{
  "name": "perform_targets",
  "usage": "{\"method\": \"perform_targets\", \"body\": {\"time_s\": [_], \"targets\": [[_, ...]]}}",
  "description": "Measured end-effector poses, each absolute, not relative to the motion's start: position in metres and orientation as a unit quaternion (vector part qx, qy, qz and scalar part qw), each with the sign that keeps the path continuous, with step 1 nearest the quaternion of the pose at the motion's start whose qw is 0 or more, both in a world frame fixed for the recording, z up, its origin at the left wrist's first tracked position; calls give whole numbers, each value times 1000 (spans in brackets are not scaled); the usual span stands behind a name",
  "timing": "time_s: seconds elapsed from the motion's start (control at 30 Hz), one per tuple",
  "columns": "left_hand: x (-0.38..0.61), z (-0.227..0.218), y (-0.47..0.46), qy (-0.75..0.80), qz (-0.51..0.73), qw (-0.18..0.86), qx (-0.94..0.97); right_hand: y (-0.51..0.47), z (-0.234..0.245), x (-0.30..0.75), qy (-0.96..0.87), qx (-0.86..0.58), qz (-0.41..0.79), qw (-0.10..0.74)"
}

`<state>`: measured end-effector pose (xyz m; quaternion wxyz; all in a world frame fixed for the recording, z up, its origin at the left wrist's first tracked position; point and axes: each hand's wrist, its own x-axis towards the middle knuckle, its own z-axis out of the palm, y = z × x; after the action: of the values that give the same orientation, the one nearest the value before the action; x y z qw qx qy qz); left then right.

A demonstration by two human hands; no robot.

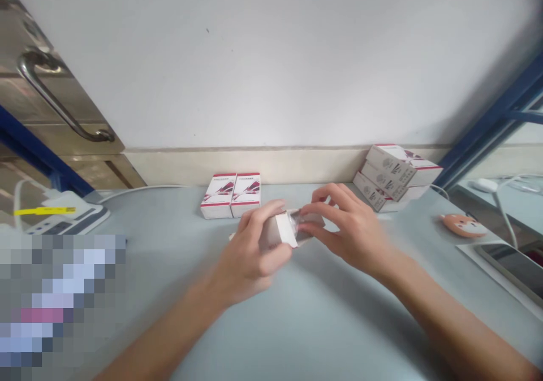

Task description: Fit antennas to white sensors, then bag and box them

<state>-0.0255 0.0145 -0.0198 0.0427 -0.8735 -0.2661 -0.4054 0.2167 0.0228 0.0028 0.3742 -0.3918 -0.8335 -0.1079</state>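
My left hand (pixel 250 251) is wrapped round a small white carton (pixel 283 231) held just above the grey table (pixel 178 268), its end flap open toward the right. My right hand (pixel 345 225) pinches something small and greyish (pixel 309 220) at the carton's open end; I cannot make out what it is. Both hands are slightly blurred by motion. Behind them, two white-and-red boxes (pixel 231 194) stand side by side against the wall.
A stack of three white boxes (pixel 392 176) leans at the back right. An orange animal-shaped item (pixel 462 225) and a tablet (pixel 509 265) lie at the right. A scale (pixel 63 217) with a yellow strip sits at the left, beside a metal door handle (pixel 55 101).
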Motion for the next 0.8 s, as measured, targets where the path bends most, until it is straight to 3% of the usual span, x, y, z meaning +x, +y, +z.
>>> {"method": "perform_targets", "body": {"time_s": [0.13, 0.33, 0.47, 0.57, 0.8], "targets": [[-28, -16, 24, -249, -389, 86, -883, 26, -1, 218, -841, -409, -18, 353], [-28, -22, 32, -345, -332, 72, -875, 33, -15, 214, -844, -495, -14, 206], [-26, -26, 32, -402, -309, 72, -859, 47, -20, 228, -781, -582, 74, 213], [-25, -26, 33, -420, -325, 34, -846, 57, -16, 247, -723, -609, 152, 287], [-24, -15, 29, -488, -363, -188, -771, 63, 1, 269, -580, -458, 356, 572]]}}
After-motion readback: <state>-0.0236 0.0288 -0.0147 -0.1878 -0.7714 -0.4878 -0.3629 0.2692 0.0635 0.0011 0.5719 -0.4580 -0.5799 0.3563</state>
